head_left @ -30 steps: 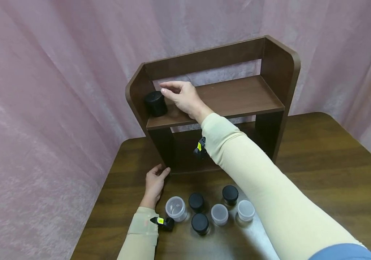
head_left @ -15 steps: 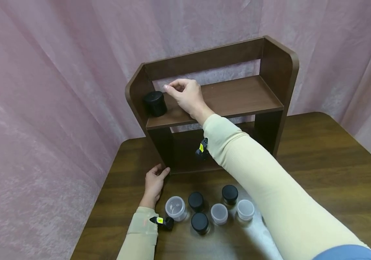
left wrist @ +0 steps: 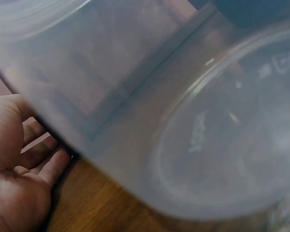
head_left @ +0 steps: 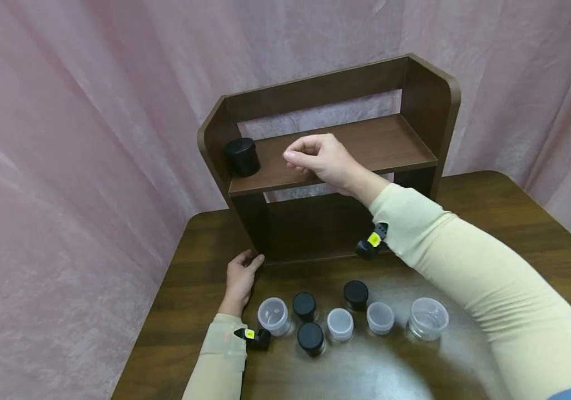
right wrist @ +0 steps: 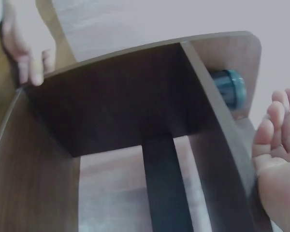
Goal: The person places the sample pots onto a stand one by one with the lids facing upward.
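Observation:
In the head view, my right hand (head_left: pixel 326 161) hovers in front of the upper board of a brown wooden shelf unit (head_left: pixel 345 145). Its fingers are loosely bent and hold nothing. A black cylindrical jar (head_left: pixel 243 158) stands at the left end of that board, apart from the hand; the right wrist view also shows the jar (right wrist: pixel 228 90). Down at the unit's lower left front corner, my left hand (head_left: pixel 240 280) touches the side panel with relaxed fingers. A clear plastic container fills most of the left wrist view, beside the left hand (left wrist: pixel 19 164).
On the table (head_left: pixel 505 233) before the shelf stand clear plastic containers (head_left: pixel 273 316) and small jars with black lids (head_left: pixel 310 338). A wider clear container (head_left: pixel 427 318) stands at the right, near my right forearm. Pink curtain (head_left: pixel 90 166) hangs behind.
My right hand has moved right and toward me, away from the black jar, which stays on the shelf. The wide clear container at the right has come into view. My left hand stays put.

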`<state>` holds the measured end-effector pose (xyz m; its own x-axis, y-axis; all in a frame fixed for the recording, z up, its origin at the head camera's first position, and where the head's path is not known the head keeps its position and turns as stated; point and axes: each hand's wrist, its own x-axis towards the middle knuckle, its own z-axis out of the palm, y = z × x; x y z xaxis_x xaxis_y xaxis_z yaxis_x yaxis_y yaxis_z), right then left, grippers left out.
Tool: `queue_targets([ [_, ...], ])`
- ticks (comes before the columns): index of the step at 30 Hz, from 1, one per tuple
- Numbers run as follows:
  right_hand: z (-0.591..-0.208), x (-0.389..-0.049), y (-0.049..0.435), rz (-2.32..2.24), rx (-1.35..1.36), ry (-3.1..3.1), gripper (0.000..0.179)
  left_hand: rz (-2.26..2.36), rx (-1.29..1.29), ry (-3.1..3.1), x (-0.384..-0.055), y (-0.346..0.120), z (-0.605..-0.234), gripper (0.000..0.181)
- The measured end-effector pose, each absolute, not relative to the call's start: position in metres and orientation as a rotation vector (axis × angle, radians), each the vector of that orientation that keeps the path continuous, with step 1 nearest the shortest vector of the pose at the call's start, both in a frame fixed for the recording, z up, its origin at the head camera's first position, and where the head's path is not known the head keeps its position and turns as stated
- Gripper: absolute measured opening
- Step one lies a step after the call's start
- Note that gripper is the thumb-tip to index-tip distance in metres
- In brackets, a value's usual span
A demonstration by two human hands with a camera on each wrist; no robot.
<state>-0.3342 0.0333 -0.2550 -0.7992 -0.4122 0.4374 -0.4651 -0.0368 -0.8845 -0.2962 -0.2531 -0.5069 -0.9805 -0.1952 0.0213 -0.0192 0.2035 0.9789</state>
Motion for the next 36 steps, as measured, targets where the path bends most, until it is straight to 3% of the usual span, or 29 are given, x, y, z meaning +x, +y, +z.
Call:
queue_targets([
  [8, -0.272, -0.293, 0.127, 1.86, 1.133, -2.385, 0.019, -1.856, 0.212, -2.315, -0.295, -0.254, -0.506, 0.056],
  [20, -0.362, -0.241, 0.232, 1.685, 1.16, -2.589, 0.023, -1.843, 0.208, -2.283, -0.298, -0.249, -0.509, 0.054],
  [28, -0.421, -0.21, 0.273, 1.752, 1.309, -2.552, 0.037, -1.852, 0.169, -2.29, -0.305, -0.237, -0.513, 0.052],
  [36, -0.454, -0.202, 0.284, 1.927, 1.444, -2.58, 0.049, -1.854, 0.175, -2.305, -0.303, -0.238, -0.512, 0.053],
])
